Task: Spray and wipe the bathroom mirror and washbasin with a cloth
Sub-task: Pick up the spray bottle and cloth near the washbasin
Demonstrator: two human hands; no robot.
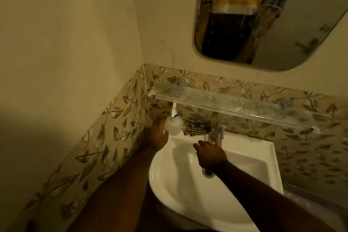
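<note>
A white washbasin (250, 158) is fixed in the tiled corner, with a chrome tap (219, 131) at its back. A translucent spray bottle (174, 125) with a white nozzle stands on the basin's back left rim. My left hand (156, 135) is against the bottle's left side, thumb in front and fingers behind it. A checked cloth (196, 128) lies crumpled on the rim between bottle and tap. My right hand (210, 153) hovers over the bowl just in front of the tap, fingers apart, holding nothing. The mirror (282, 30) above is streaked and smeared.
A dusty glass shelf (235, 103) juts from the leaf-patterned tiles just above the tap and bottle. The side wall (66, 43) stands close on the left. The drain (208, 172) lies under my right wrist.
</note>
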